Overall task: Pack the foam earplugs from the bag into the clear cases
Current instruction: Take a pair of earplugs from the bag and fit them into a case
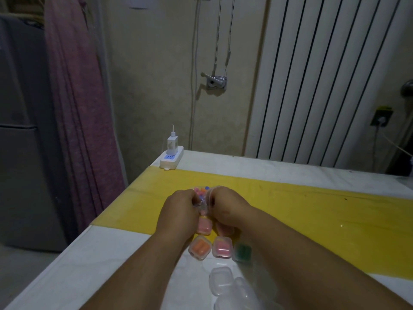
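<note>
Presently the bag (202,203) of earplugs (200,190) is gripped from both sides by curled fingers of the left hand (181,206) and right hand (225,204), just beyond the filled cases (199,247). It should be parted gently, so nothing is spilled before the empty cases (220,280) are reached.

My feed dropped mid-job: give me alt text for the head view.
The left hand and right hand grip a clear bag of coloured earplugs at a yellow-and-white table. Nearer the camera lie filled cases, orange, pink and green, then empty clear cases.
</note>
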### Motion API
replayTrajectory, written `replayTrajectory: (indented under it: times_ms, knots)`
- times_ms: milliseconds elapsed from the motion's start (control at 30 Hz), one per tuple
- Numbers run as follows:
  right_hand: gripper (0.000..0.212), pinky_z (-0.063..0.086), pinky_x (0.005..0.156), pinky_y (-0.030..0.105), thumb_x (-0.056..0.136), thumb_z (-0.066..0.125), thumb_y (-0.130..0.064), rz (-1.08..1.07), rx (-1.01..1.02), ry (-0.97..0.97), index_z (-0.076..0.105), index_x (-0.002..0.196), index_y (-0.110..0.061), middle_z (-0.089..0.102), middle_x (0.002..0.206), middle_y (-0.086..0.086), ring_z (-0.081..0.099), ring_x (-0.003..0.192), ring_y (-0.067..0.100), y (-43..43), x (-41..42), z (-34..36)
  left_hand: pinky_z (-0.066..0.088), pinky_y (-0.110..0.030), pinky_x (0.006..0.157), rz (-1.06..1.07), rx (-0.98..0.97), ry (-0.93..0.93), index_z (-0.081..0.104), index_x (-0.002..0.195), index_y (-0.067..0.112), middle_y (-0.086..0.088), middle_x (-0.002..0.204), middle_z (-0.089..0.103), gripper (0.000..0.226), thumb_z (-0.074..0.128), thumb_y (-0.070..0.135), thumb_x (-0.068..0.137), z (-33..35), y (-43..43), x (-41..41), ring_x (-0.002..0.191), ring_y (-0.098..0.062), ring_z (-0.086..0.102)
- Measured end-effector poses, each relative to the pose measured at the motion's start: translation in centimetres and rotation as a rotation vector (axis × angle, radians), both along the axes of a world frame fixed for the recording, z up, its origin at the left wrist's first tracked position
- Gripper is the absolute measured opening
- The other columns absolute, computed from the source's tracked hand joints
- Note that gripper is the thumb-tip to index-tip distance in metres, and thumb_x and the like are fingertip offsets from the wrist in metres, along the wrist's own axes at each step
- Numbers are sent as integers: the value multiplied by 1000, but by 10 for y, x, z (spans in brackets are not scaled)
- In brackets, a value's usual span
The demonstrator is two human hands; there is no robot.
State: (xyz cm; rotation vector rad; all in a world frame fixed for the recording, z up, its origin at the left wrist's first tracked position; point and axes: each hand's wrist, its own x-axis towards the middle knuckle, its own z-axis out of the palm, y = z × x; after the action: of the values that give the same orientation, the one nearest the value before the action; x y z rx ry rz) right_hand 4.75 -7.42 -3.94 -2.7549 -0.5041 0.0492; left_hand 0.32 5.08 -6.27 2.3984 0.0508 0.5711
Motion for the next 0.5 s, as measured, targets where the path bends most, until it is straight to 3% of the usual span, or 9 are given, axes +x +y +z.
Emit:
replayTrajectory:
  times_ms: [67, 167, 267, 400, 433, 500]
  knots:
    - [15, 47, 68, 30, 83, 61, -6, -14, 18, -14, 65, 72, -16, 66, 82, 11, 63, 81, 28, 0, 0, 0, 44, -27, 72, -1, -4, 2, 70, 92, 20, 1, 93, 68, 18, 61, 8, 82, 0, 0, 0, 84, -16, 58]
    - [25, 51, 74, 29, 79, 66, -5, -65, 186, -24, 59, 59, -20, 69, 88, 7, 64, 86, 23, -4, -1, 1, 43, -27, 69, 1, -11, 6, 69, 88, 21, 1, 90, 68, 11, 64, 13, 83, 0, 0, 0, 81, -16, 58]
    - [22, 50, 72, 26, 76, 63, -2, -187, 381, -8, 63, 65, -21, 68, 86, 1, 65, 87, 20, -9, -3, 7, 45, -28, 68, 9, -7, 10, 69, 89, 19, 1, 89, 68, 7, 65, 16, 84, 0, 1, 1, 80, -17, 58]
    - [25, 59, 71, 39, 75, 51, 1, -357, 471, -26, 60, 61, -17, 66, 77, 8, 65, 80, 30, -20, -7, 17, 49, -29, 73, 16, 11, 27, 70, 94, 18, 0, 92, 68, 10, 66, 17, 85, 1, 1, 0, 85, -19, 59]
    - [25, 59, 68, 39, 76, 52, 1, -379, 479, -30, 61, 61, -17, 66, 77, 8, 65, 76, 28, -23, -9, 19, 50, -29, 74, 18, 9, 33, 70, 95, 18, 0, 93, 67, 11, 66, 17, 85, 1, 1, 0, 85, -18, 59]
    - [20, 51, 53, 27, 83, 59, -5, -404, 463, -49, 63, 67, -17, 66, 79, 5, 61, 68, 18, -32, -15, 21, 50, -28, 73, 25, -2, 43, 70, 93, 18, 0, 93, 68, 9, 66, 16, 85, 1, 1, 0, 83, -17, 58]
